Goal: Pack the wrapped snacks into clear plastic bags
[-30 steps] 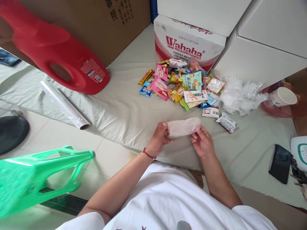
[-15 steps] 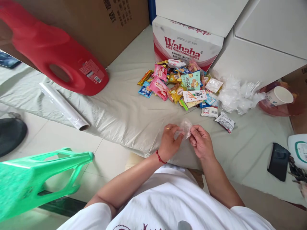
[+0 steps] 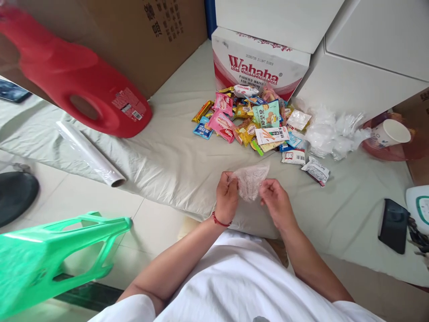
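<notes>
A thin clear plastic bag [image 3: 250, 182] is spread between my two hands above the cloth-covered surface [image 3: 174, 165]. My left hand [image 3: 228, 194] is closed on the bag's left side, thumb on top. At its right edge, my right hand [image 3: 275, 199] pinches the plastic between thumb and fingers. Beyond the hands lies a heap of wrapped snacks [image 3: 223, 126] in pink, yellow, blue and green packets. Two small white packets, one of them a silver-white packet [image 3: 316, 171], lie at the heap's near right side. Crumpled clear bags [image 3: 326, 134] are piled to its right.
Behind the snacks stands a Wahaha carton [image 3: 258, 65]. To the left are a red jug [image 3: 110, 98] and a roll of plastic film [image 3: 90, 154]. A paper cup [image 3: 390, 134], a black phone [image 3: 393, 226] and a green stool [image 3: 67, 255] are around me.
The clear bag was bunched up between my fingers and is now opened out wider. My left hand has shifted slightly left, and my hands are farther apart.
</notes>
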`<state>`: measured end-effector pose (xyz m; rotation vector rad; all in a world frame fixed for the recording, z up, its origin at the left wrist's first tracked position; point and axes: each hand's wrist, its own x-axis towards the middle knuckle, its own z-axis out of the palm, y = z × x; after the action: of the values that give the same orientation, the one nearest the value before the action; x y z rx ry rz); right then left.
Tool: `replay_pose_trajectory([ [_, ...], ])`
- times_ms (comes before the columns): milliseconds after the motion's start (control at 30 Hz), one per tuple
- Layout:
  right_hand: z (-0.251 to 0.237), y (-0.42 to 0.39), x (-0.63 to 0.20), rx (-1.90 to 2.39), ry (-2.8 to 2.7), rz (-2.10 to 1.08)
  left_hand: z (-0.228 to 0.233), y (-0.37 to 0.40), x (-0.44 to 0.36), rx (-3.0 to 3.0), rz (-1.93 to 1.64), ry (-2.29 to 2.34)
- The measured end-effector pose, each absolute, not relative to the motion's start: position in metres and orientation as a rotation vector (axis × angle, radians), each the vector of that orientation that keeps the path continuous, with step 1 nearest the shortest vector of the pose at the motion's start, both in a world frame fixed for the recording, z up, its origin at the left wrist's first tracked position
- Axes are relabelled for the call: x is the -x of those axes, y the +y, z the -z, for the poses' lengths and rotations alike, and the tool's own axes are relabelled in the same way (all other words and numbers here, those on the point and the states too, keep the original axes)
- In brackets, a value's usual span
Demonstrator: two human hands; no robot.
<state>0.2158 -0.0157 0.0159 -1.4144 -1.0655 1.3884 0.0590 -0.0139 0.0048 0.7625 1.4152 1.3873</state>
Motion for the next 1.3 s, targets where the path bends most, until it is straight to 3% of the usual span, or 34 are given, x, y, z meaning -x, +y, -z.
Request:
replay_pose_trajectory([
  [167,-0.010,-0.007,-0.214,1.429,-1.078,-1.296,-0.003,-0.007,-0.048,-0.288,-1.333,1.169],
  [400,-0.020,0.000,-0.225,1.324,-0.849,-1.590,0.001,0.001,-0.036,-0.061,-1.315,1.088],
  [533,-0.016,-0.010,-0.221,1.268,-0.873,-1.560,0.001,0.004,-0.037,0.010,-1.348,1.025],
  [800,-0.008,-0.004,-0.219,1.378,-0.903,-1.411,-0.001,-0.009,-0.025,-0.246,-1.278,1.171],
  [933,-0.014,-0.001,-0.221,1.361,-0.967,-1.396,-0.018,-0.029,-0.018,-0.801,-1.505,1.479],
  [1067,-0.020,-0.004,-0.214,1.352,-1.152,-1.414,-0.034,-0.026,-0.026,-1.305,-1.298,1.495],
  [1167,-0.021,-0.006,-0.214,1.358,-1.105,-1.385,-0.029,-0.014,-0.029,-1.327,-1.140,1.454],
  [1300,-0.014,-0.008,-0.227,1.443,-0.806,-1.434,-0.012,-0.009,-0.016,-1.018,-1.281,1.344],
])
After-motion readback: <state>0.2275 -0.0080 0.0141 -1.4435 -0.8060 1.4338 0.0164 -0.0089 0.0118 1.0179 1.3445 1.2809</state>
